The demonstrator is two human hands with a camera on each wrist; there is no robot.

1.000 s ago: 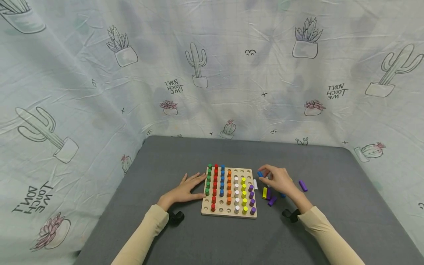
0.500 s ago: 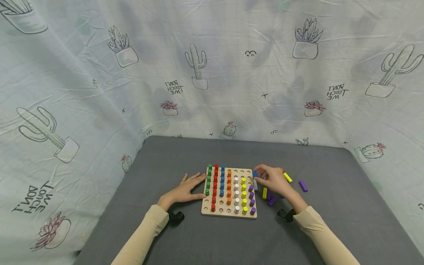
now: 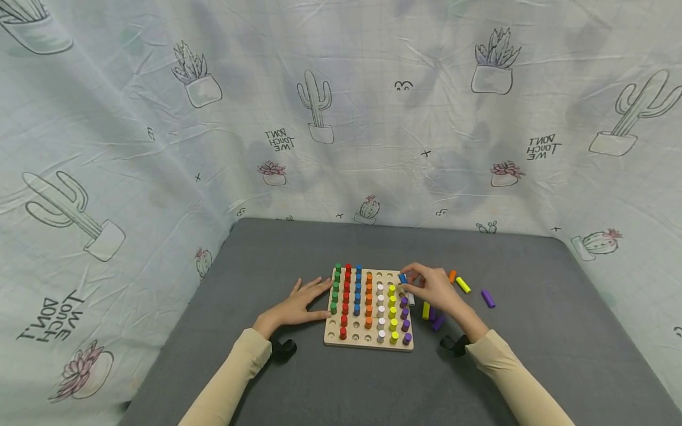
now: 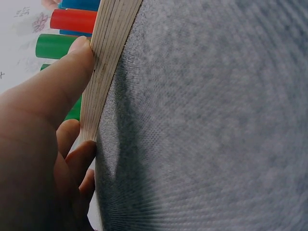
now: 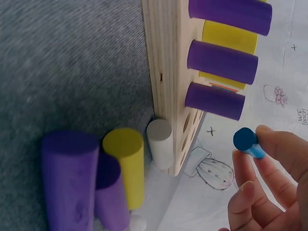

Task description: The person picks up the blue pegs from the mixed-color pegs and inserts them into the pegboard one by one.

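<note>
A wooden pegboard (image 3: pixel 373 345) lies on the grey table, with rows of green, red, blue, orange, white, yellow and purple pegs standing in its holes. My left hand (image 3: pixel 296 305) rests at its left edge, fingers spread. In the left wrist view the thumb (image 4: pixel 72 72) lies against the board's side beside a green peg (image 4: pixel 54 46). My right hand (image 3: pixel 436 287) pinches a blue peg (image 5: pixel 246 140) between thumb and fingertips, above the board's far right corner. In the right wrist view it hangs apart from the purple pegs (image 5: pixel 214 101) and the bare holes.
Loose pegs lie right of the board: a white one (image 5: pixel 160 143) against its edge, a yellow one (image 3: pixel 425 310) beside purple ones (image 3: pixel 438 322). Farther right are an orange peg (image 3: pixel 452 276), another yellow (image 3: pixel 463 285) and a purple (image 3: pixel 487 299). A printed curtain (image 3: pixel 373 89) hangs behind the table.
My right hand has moved left with the blue peg, from beside the board to over its far right corner. Orange and yellow loose pegs have come into sight behind it. My left hand stays put.
</note>
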